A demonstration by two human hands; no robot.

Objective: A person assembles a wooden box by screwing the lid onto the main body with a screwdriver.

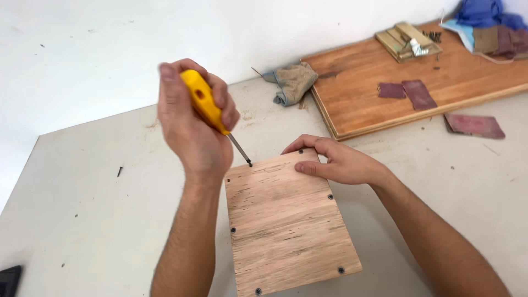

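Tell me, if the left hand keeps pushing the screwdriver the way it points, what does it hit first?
The left hand aims the yellow screwdriver down and to the right. Its tip already sits at the far left corner of the wooden board, so the board comes first, probably at a screw there, though that spot is too small to tell.

2 bare, sleeveless forearms, no gloves

We see the left hand [190, 124] gripping a yellow screwdriver [206, 104], tip at the far left corner of a plywood panel [289, 220]. Right hand [338, 162] presses the panel's far edge. Panel sits at the table's [82, 220] near edge. Wooden board [374, 99], rag [294, 82], sandpaper [474, 125] lie toward the far right corner.
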